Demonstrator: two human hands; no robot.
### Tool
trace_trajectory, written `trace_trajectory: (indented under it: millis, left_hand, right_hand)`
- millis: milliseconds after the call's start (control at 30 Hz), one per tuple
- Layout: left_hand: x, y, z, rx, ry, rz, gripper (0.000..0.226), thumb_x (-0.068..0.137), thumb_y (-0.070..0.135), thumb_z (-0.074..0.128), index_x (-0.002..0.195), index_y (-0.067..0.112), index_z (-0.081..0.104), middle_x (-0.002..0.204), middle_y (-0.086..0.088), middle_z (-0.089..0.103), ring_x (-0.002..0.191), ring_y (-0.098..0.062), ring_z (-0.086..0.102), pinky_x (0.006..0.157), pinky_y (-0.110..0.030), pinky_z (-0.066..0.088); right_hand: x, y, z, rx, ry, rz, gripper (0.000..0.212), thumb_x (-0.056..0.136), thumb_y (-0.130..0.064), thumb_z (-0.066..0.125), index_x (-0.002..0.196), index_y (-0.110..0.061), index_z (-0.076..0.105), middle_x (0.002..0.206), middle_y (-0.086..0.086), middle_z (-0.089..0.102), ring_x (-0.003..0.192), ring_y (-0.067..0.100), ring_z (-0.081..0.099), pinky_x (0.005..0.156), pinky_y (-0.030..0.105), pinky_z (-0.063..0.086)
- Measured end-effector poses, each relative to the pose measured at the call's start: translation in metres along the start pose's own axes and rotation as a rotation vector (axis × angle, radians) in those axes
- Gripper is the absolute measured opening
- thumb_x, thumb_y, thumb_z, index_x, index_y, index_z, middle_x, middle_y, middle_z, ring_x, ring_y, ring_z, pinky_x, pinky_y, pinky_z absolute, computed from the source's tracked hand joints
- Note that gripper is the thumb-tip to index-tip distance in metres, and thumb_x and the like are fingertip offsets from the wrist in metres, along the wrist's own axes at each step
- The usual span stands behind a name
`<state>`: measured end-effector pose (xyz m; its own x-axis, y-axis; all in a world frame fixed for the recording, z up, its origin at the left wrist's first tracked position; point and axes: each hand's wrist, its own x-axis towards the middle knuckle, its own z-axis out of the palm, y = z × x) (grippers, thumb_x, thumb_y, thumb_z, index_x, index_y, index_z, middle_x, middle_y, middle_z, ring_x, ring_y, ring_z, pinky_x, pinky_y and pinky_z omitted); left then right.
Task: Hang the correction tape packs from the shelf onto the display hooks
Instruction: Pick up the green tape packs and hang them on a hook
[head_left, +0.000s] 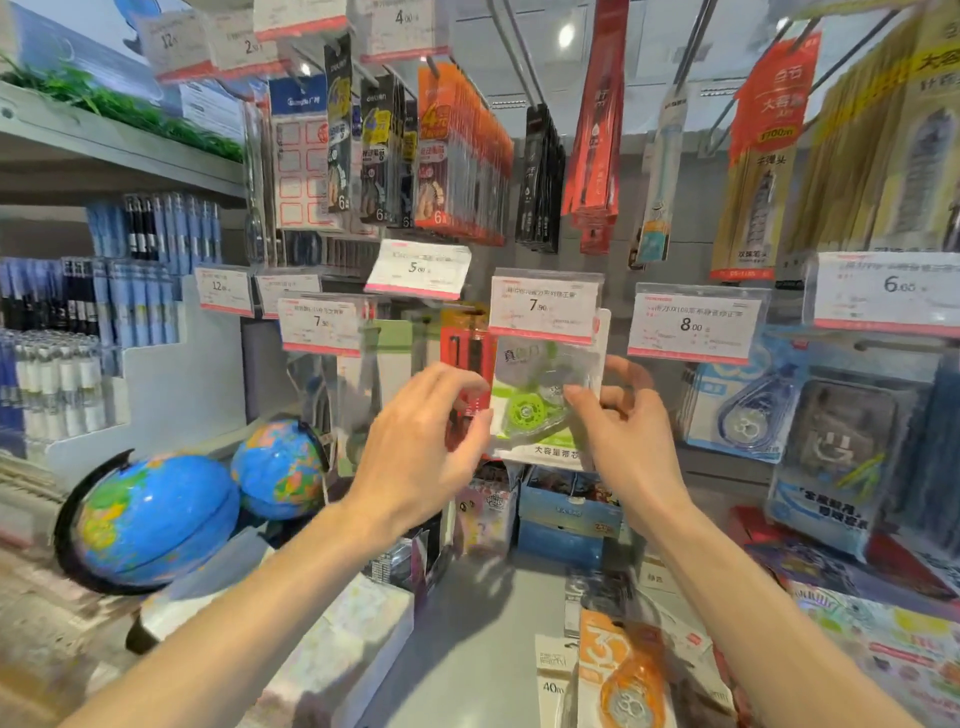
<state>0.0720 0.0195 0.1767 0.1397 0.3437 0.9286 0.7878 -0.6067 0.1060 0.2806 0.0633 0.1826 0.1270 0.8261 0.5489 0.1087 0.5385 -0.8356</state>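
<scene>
Head view. A green correction tape pack (540, 400) was held upright in front of the display, directly below the 7.90 price tag (543, 306), which served as the landmark. The left hand (415, 447) sat below and to the left of the tag, its fingers curled against the pack's left edge; its grip on the pack appeared to be a pinch, though motion blur left the contact unclear. The right hand (623, 415) sat below and to the right of the tag, thumb in front and fingers behind the pack's right edge, pinching it. Whether the pack's top was on a hook, hidden behind the tag, could not be told. To the right of the tag hung the 8.00 price tag (693, 325) with blue correction tape packs (743, 410) below it. Far below the tag, an orange correction tape pack (623, 675) lay on the shelf (478, 623). Two globes (161, 519) stood below and well to the left.
</scene>
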Motion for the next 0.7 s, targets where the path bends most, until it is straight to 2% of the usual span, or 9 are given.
trace_trajectory:
  millis: [100, 167, 233, 300, 367, 433, 500, 567, 700]
  left_hand:
    - [0.003, -0.007, 0.025, -0.196, -0.099, -0.23, 0.044, 0.099, 0.039, 0.061, 0.14, 0.03, 0.049, 0.121, 0.012, 0.057, 0.103, -0.008, 0.061, 0.094, -0.044, 0.056]
    - [0.01, -0.017, 0.039, -0.288, -0.156, -0.298, 0.059, 0.1, 0.047, 0.057, 0.153, 0.043, 0.031, 0.128, 0.007, 0.061, 0.111, -0.014, 0.062, 0.099, -0.043, 0.052]
    - [0.016, -0.028, 0.053, -0.335, -0.188, -0.291, 0.063, 0.101, 0.047, 0.055, 0.156, 0.043, 0.025, 0.098, 0.008, 0.067, 0.088, -0.01, 0.063, 0.086, -0.035, 0.051]
    - [0.022, -0.037, 0.066, -0.366, -0.218, -0.283, 0.058, 0.1, 0.046, 0.056, 0.153, 0.036, 0.034, 0.068, 0.007, 0.065, 0.061, -0.006, 0.058, 0.067, -0.027, 0.047]
    - [0.026, -0.043, 0.077, -0.402, -0.256, -0.27, 0.06, 0.1, 0.043, 0.057, 0.153, 0.041, 0.03, 0.063, 0.002, 0.065, 0.053, -0.008, 0.06, 0.055, -0.022, 0.043]
    - [0.029, -0.049, 0.086, -0.452, -0.279, -0.254, 0.07, 0.1, 0.039, 0.056, 0.155, 0.053, 0.016, 0.083, 0.006, 0.067, 0.058, -0.002, 0.061, 0.052, -0.013, 0.038]
    - [0.03, -0.052, 0.094, -0.494, -0.283, -0.25, 0.074, 0.1, 0.038, 0.056, 0.155, 0.056, 0.01, 0.118, 0.002, 0.064, 0.06, -0.006, 0.058, 0.058, -0.017, 0.042]
    - [0.029, -0.053, 0.101, -0.514, -0.28, -0.244, 0.074, 0.102, 0.038, 0.056, 0.155, 0.055, 0.009, 0.144, 0.001, 0.05, 0.07, -0.011, 0.055, 0.067, -0.024, 0.046]
    - [0.033, -0.06, 0.117, -0.553, -0.239, -0.245, 0.073, 0.102, 0.032, 0.059, 0.161, 0.044, 0.017, 0.146, 0.002, 0.039, 0.08, -0.01, 0.058, 0.074, -0.032, 0.053]
  right_hand:
    - [0.003, 0.01, 0.006, -0.002, 0.023, -0.023, 0.047, 0.099, -0.025, 0.07, 0.141, -0.027, 0.05, 0.066, -0.021, 0.068, 0.055, -0.005, 0.062, 0.053, 0.011, 0.048]
    - [0.003, 0.014, 0.01, -0.03, 0.059, -0.043, 0.048, 0.099, -0.023, 0.07, 0.143, -0.028, 0.051, 0.074, -0.018, 0.072, 0.059, -0.003, 0.067, 0.052, 0.011, 0.049]
    - [0.003, 0.015, 0.014, -0.082, 0.11, -0.065, 0.049, 0.1, -0.019, 0.067, 0.146, -0.028, 0.052, 0.089, -0.011, 0.079, 0.074, 0.003, 0.075, 0.059, 0.018, 0.057]
    - [0.004, 0.016, 0.018, -0.167, 0.141, -0.105, 0.051, 0.102, -0.02, 0.062, 0.15, -0.029, 0.049, 0.099, -0.009, 0.08, 0.084, 0.006, 0.076, 0.068, 0.03, 0.064]
    - [0.004, 0.021, 0.019, -0.225, 0.179, -0.138, 0.055, 0.103, -0.026, 0.062, 0.155, -0.031, 0.043, 0.116, -0.009, 0.077, 0.095, 0.0, 0.075, 0.073, 0.02, 0.062]
    - [0.005, 0.027, 0.018, -0.272, 0.216, -0.152, 0.062, 0.102, -0.033, 0.065, 0.158, -0.034, 0.038, 0.13, -0.007, 0.07, 0.105, -0.004, 0.07, 0.078, 0.01, 0.056]
    - [0.005, 0.033, 0.018, -0.35, 0.225, -0.16, 0.062, 0.1, -0.042, 0.065, 0.156, -0.04, 0.038, 0.139, -0.007, 0.063, 0.108, -0.007, 0.066, 0.082, 0.009, 0.054]
    - [0.008, 0.039, 0.019, -0.385, 0.234, -0.156, 0.062, 0.098, -0.052, 0.064, 0.155, -0.045, 0.039, 0.142, -0.006, 0.061, 0.106, -0.01, 0.064, 0.081, 0.007, 0.053]
    - [0.021, 0.05, 0.019, -0.407, 0.268, -0.125, 0.062, 0.097, -0.055, 0.066, 0.152, -0.051, 0.038, 0.148, -0.01, 0.055, 0.103, -0.018, 0.061, 0.074, 0.008, 0.053]
